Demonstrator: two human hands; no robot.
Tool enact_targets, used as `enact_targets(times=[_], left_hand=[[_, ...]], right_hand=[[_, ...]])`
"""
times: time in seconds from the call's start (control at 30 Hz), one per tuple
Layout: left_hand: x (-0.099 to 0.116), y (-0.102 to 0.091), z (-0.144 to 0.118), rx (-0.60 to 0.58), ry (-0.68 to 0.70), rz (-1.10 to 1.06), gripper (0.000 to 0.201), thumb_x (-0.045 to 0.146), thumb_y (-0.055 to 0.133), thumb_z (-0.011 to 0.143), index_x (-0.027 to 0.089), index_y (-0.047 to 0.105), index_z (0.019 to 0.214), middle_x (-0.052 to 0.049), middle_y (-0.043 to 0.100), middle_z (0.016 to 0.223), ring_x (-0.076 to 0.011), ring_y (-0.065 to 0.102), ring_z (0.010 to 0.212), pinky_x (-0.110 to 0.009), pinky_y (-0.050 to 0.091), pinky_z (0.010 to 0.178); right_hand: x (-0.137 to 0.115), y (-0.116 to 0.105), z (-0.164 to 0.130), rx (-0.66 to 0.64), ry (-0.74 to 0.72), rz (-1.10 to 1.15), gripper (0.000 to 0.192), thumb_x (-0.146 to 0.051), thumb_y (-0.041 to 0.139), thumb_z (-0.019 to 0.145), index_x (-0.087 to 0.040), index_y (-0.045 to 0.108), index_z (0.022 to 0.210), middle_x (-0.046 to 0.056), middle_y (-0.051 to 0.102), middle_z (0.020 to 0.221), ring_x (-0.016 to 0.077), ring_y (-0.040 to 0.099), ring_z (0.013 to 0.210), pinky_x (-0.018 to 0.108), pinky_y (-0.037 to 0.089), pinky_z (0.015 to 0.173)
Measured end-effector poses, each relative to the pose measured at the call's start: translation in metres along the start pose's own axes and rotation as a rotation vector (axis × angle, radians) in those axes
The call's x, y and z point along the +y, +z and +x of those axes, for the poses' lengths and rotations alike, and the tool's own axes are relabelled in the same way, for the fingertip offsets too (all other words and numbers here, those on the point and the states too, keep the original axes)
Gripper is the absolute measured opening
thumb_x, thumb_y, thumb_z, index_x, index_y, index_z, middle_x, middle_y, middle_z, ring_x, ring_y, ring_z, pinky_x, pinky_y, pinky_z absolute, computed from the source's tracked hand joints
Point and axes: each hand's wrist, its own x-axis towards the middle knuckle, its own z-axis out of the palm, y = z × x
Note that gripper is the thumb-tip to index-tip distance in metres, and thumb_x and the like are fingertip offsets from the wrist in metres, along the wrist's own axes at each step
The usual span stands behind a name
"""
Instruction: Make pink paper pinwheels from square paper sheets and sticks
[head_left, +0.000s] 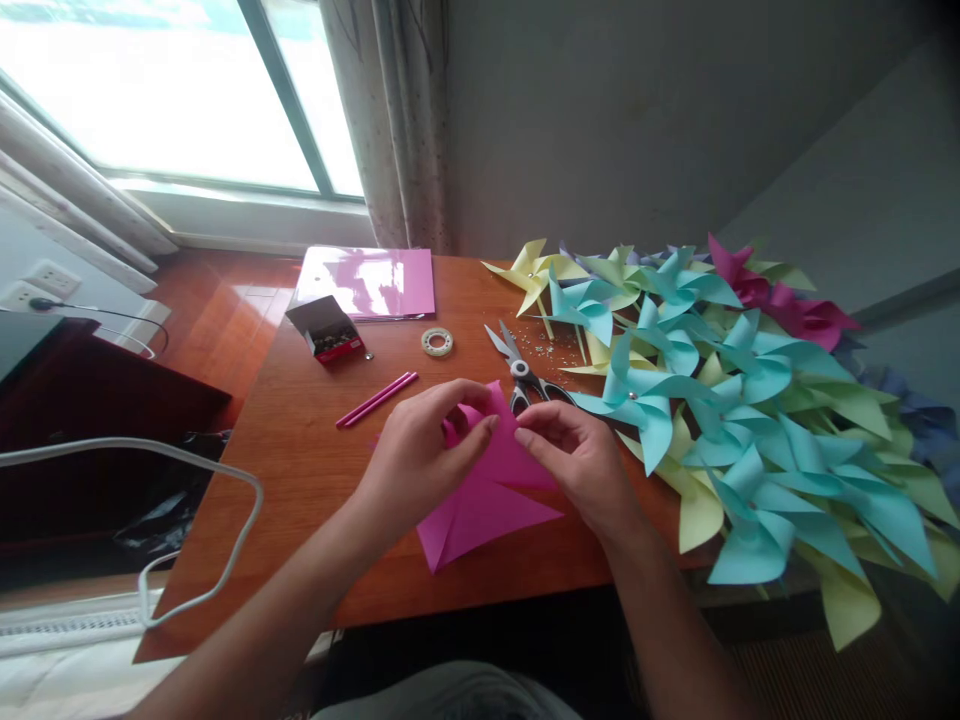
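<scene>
A sheet of pink paper [480, 520], cut in from its corners and creased, lies on the table in front of me. My left hand [427, 440] is closed on it, with a bent-up flap between the thumb and fingers. Close by on the right, my right hand [574, 455] hovers over the paper's right part, its thumb and forefinger nearly together in a pinch. Whatever is between those fingertips is too small to make out. Just beyond my hands lie scissors [523, 370] with their blades apart, the handles partly behind my right hand.
Finished paper pinwheels [750, 420] in turquoise, yellow and pink pile up on the right. A small open box [330, 335], a tape roll [437, 342], pink sticks [376, 400] and a stack of pink sheets [397, 285] lie at the back left. A white cable [251, 520] crosses the left edge.
</scene>
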Motion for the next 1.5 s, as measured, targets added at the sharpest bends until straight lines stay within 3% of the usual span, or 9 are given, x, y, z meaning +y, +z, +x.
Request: enact_targets(times=[0.2,0.4,0.6,0.77,1.03,1.33,1.4,1.5], left_hand=[[-0.009,0.007,0.003,-0.027,-0.08,-0.222,0.008,0.02,0.064,0.087,0.015,0.07,0.087,0.002,0.062,0.068,-0.0096,0.05,0.058,-0.021,0.038,0.052],[-0.012,0.01,0.001,-0.05,-0.018,-0.179,0.008,0.014,0.063,0.086,0.015,0.071,0.085,0.003,0.063,0.066,-0.0078,0.048,0.057,-0.02,0.037,0.054],[-0.013,0.01,0.0,-0.065,-0.02,-0.189,0.008,0.013,0.063,0.086,0.015,0.071,0.086,0.003,0.061,0.065,-0.0078,0.049,0.057,-0.02,0.037,0.055],[-0.014,0.009,-0.001,-0.089,-0.113,-0.334,0.01,0.021,0.063,0.089,0.014,0.069,0.086,0.002,0.06,0.066,-0.0092,0.048,0.058,-0.021,0.036,0.053],[-0.012,0.006,0.001,-0.158,-0.272,-0.572,0.02,0.032,0.067,0.087,0.013,0.069,0.085,-0.002,0.063,0.073,-0.0126,0.051,0.066,-0.022,0.038,0.056],[-0.008,0.004,0.002,-0.149,-0.309,-0.65,0.019,0.032,0.07,0.085,0.013,0.068,0.083,0.001,0.06,0.067,-0.0108,0.049,0.061,-0.021,0.036,0.053],[-0.008,0.005,0.001,-0.152,-0.301,-0.632,0.021,0.033,0.069,0.086,0.013,0.067,0.082,0.0,0.06,0.068,-0.0109,0.049,0.061,-0.021,0.037,0.053],[-0.009,0.006,0.0,-0.155,-0.292,-0.595,0.023,0.035,0.066,0.088,0.013,0.067,0.081,0.0,0.059,0.067,-0.0115,0.049,0.061,-0.022,0.038,0.054]], right_hand=[[-0.006,-0.006,0.002,0.011,-0.028,-0.106,0.009,-0.029,0.072,0.085,-0.022,0.072,0.091,0.002,0.072,0.087,0.0177,0.067,0.08,0.027,0.055,0.071],[-0.015,0.001,0.015,-0.027,-0.215,-0.267,0.006,-0.023,0.07,0.088,-0.023,0.073,0.094,0.003,0.073,0.097,0.0198,0.069,0.092,0.03,0.054,0.078],[-0.018,0.005,0.02,-0.073,-0.4,-0.361,0.009,-0.012,0.069,0.087,-0.021,0.071,0.088,0.003,0.072,0.091,0.0188,0.069,0.088,0.031,0.054,0.08],[-0.013,0.006,0.016,-0.016,-0.597,-0.465,0.016,-0.007,0.069,0.087,-0.022,0.072,0.088,0.004,0.07,0.088,0.0178,0.068,0.086,0.032,0.054,0.079],[-0.003,0.003,0.011,0.039,-0.784,-0.639,0.024,-0.003,0.068,0.087,-0.024,0.075,0.098,0.008,0.071,0.095,0.0218,0.065,0.091,0.038,0.057,0.081],[-0.006,0.005,0.007,0.035,-0.768,-0.624,0.026,-0.003,0.067,0.086,-0.024,0.076,0.1,0.007,0.073,0.099,0.0223,0.066,0.093,0.039,0.056,0.084],[-0.01,0.006,0.006,0.048,-0.691,-0.56,0.021,-0.007,0.067,0.087,-0.023,0.075,0.098,0.007,0.073,0.098,0.0218,0.067,0.094,0.038,0.056,0.086],[-0.015,0.006,0.005,0.062,-0.463,-0.421,0.013,-0.016,0.064,0.092,-0.023,0.074,0.096,0.005,0.073,0.097,0.0203,0.069,0.092,0.033,0.056,0.08]])
